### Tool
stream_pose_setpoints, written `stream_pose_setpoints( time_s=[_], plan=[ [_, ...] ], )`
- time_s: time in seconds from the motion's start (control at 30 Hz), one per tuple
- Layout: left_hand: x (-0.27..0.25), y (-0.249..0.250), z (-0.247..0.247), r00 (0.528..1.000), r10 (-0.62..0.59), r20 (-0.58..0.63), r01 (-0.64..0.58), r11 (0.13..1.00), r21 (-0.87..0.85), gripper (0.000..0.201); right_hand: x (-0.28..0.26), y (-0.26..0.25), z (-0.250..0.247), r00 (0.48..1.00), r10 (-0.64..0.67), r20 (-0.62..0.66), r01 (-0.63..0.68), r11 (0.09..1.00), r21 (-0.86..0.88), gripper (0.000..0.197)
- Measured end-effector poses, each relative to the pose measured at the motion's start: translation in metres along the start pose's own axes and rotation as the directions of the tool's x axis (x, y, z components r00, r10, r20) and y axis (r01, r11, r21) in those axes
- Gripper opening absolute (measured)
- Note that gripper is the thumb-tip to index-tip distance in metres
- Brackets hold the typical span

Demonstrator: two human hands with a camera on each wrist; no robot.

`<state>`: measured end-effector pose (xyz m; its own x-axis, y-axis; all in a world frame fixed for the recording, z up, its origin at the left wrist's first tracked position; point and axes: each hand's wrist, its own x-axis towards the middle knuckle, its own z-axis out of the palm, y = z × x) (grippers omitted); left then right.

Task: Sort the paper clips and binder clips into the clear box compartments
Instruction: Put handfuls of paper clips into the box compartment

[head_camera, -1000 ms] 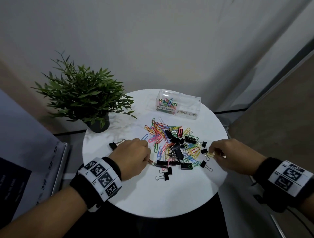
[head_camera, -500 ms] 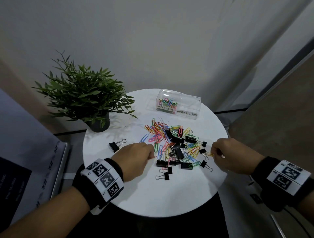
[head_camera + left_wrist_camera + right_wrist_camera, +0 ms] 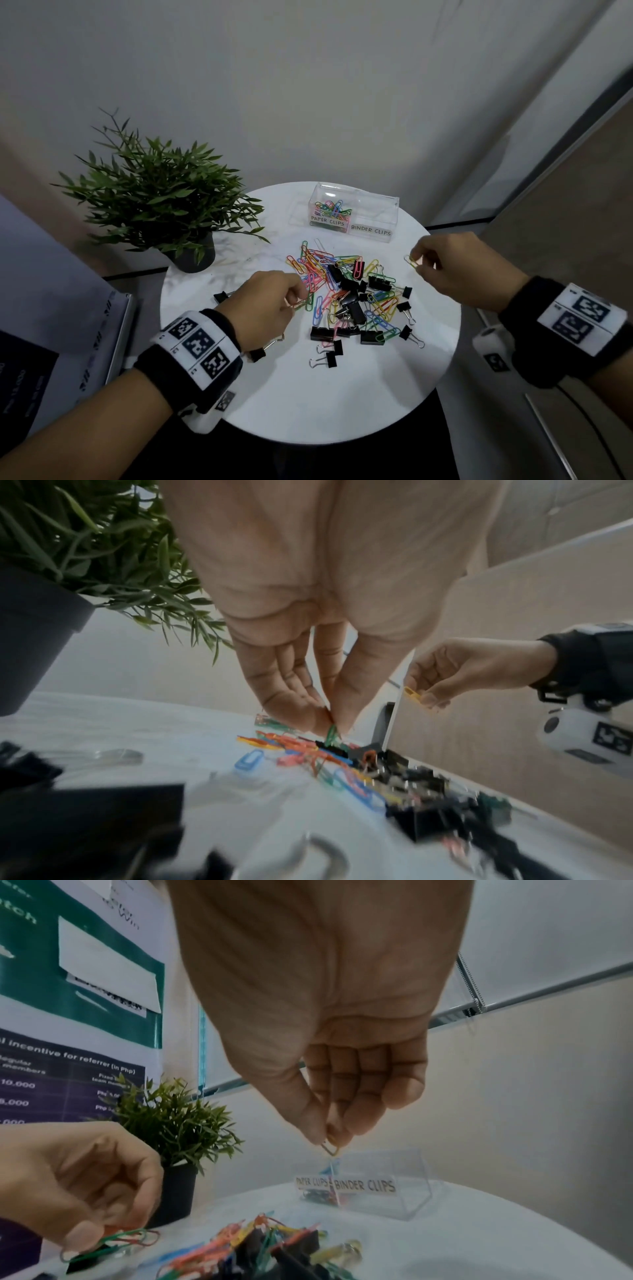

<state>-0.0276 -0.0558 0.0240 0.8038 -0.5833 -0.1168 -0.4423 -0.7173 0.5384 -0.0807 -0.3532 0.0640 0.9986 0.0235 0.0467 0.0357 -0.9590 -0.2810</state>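
Note:
A heap of coloured paper clips mixed with black binder clips lies mid-table. My left hand pinches green and orange paper clips at the heap's left edge, low over the table; the left wrist view shows the green clip between thumb and fingers. My right hand is raised to the right of the heap and pinches a yellow paper clip, also seen in the wrist views. The clear box stands at the back; its PAPER CLIPS half holds several clips, its BINDER CLIPS half looks empty.
A potted plant stands at the back left of the round white table. Stray binder clips lie near the front, under my left wrist and at the left. Floor drops off past the table's right edge.
My right hand has lifted from the heap's right edge and moved back toward the box with the yellow paper clip. My left hand moved right and forward along the heap's left edge.

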Motion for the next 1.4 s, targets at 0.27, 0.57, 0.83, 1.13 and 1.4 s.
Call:
stream_pose_setpoints(
  time_s=[0.27, 0.57, 0.83, 1.13, 1.4],
  plan=[
    [0.035, 0.015, -0.034, 0.995, 0.025, -0.096, -0.039, 0.988, -0.147, 0.022, 0.047, -0.028, -0.007, 0.997, -0.006, -0.081, 0.022, 0.979, 0.204, 0.018],
    [0.128, 0.035, -0.066, 0.968, -0.042, -0.248, 0.043, 0.999, 0.001, 0.016, 0.12, -0.041, 0.002, 0.994, 0.099, -0.036, -0.084, 0.949, 0.305, 0.019],
    [0.175, 0.033, -0.054, 0.969, -0.119, -0.218, 0.137, 0.988, 0.071, 0.021, 0.152, -0.042, 0.019, 0.974, 0.226, -0.019, -0.204, 0.909, 0.364, 0.029],
    [0.193, 0.031, -0.035, 0.982, -0.118, -0.149, 0.159, 0.941, 0.299, 0.018, 0.169, -0.052, 0.033, 0.971, 0.237, 0.033, -0.239, 0.949, 0.206, 0.012],
    [0.178, 0.037, -0.034, 0.991, -0.071, -0.114, 0.107, 0.927, 0.359, 0.022, 0.164, -0.061, 0.036, 0.976, 0.169, 0.138, -0.145, 0.975, -0.168, 0.015]
  ],
)
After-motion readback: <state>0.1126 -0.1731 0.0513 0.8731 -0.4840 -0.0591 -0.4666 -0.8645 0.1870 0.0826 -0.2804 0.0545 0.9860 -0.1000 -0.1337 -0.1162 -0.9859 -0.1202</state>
